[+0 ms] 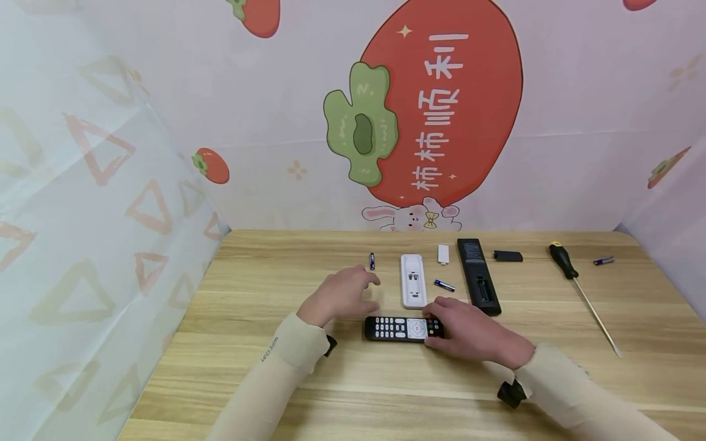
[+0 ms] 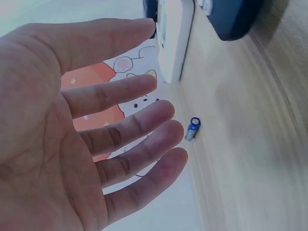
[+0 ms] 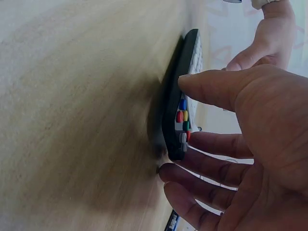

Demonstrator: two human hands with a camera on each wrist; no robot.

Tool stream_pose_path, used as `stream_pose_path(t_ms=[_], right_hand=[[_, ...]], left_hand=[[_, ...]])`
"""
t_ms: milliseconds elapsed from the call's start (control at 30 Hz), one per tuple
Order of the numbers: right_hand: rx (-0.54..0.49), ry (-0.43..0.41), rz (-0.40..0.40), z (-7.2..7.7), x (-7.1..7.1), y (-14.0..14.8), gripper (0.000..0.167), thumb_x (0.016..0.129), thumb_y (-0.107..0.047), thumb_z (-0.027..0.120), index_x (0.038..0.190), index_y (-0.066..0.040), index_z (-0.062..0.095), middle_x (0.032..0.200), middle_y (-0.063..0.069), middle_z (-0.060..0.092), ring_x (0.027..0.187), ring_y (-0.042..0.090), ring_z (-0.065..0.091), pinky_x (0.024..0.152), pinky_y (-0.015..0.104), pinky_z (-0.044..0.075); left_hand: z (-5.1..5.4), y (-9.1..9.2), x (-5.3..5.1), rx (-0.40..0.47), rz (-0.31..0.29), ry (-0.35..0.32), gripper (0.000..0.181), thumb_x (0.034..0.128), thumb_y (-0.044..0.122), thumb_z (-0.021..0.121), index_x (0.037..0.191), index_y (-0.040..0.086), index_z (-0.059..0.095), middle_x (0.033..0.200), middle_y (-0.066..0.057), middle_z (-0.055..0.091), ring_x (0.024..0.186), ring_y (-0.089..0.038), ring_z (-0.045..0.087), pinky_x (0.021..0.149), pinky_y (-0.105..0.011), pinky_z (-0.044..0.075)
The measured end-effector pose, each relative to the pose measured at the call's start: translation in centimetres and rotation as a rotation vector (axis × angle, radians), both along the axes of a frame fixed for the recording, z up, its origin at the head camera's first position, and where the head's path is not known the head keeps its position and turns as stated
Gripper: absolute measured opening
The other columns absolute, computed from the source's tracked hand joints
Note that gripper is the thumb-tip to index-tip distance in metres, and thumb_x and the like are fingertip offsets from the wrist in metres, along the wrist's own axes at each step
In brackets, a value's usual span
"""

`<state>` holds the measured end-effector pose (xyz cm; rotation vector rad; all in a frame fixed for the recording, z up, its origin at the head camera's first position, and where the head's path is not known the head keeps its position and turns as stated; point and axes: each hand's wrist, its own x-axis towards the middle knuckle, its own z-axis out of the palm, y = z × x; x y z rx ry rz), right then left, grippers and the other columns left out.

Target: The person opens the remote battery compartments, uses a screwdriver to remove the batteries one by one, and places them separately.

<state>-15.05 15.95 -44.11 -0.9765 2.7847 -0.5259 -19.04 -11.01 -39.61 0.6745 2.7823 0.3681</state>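
A black remote with white keys (image 1: 386,329) lies crosswise, keys up, near the middle of the wooden table. At its right end my right hand (image 1: 469,331) pinches it; the right wrist view has the thumb on one long edge of the remote (image 3: 177,96) and fingers at the other side. My left hand (image 1: 342,297) hovers up and left of the remote, fingers spread and slightly bent, holding nothing. In the left wrist view its palm (image 2: 57,134) is bare. Behind the remote is a white remote (image 1: 413,300), its battery bay facing up.
Beyond lie a blue battery (image 1: 372,261), another battery (image 1: 444,285), a small white cover (image 1: 443,254), a black remote turned over (image 1: 475,266) and a black cover (image 1: 508,256). Further right are a screwdriver (image 1: 562,260) and a third battery (image 1: 604,260). Printed cloth (image 1: 265,184) hangs behind the table.
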Motion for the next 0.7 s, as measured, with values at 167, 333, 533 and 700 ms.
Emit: stream_pose_path(t_ms=[167,333,533,700], right_hand=[[0.012,0.015,0.02,-0.08,0.07,-0.23,0.047,0.088,-0.035,0.08,0.123,-0.006,0.068,0.103,-0.002,0.061,0.082,0.008,0.051,0.071,0.032,0.048],[0.01,0.008,0.016,-0.08,0.07,-0.33,0.043,0.085,-0.033,0.083,0.118,-0.009,0.069,0.1,-0.004,0.057,0.079,0.008,0.05,0.069,0.031,0.047],[0.011,0.019,0.009,-0.19,0.06,-0.31,0.032,0.083,-0.026,0.085,0.104,-0.015,0.063,0.094,-0.009,0.052,0.074,0.007,0.049,0.065,0.029,0.045],[0.013,0.022,0.023,-0.23,0.09,-0.28,0.03,0.081,-0.015,0.081,0.089,-0.021,0.053,0.083,-0.01,0.047,0.068,0.008,0.045,0.059,0.026,0.038]], left_hand=[[-0.26,-0.16,-0.06,0.002,0.013,-0.004,0.042,0.0912,0.033,0.075,0.128,0.013,0.07,0.126,-0.006,0.065,0.112,-0.026,0.061,0.089,-0.053,0.051],[-0.38,-0.19,-0.11,0.009,0.025,0.003,0.041,0.0919,0.032,0.074,0.128,0.013,0.07,0.125,-0.007,0.065,0.113,-0.027,0.061,0.09,-0.053,0.051],[-0.44,-0.22,-0.19,0.011,0.027,0.008,0.04,0.0924,0.031,0.074,0.127,0.013,0.071,0.125,-0.006,0.065,0.112,-0.027,0.062,0.088,-0.055,0.051],[-0.63,-0.19,-0.34,0.007,0.026,0.008,0.039,0.093,0.032,0.074,0.127,0.013,0.071,0.125,-0.006,0.065,0.112,-0.027,0.062,0.086,-0.054,0.051]])
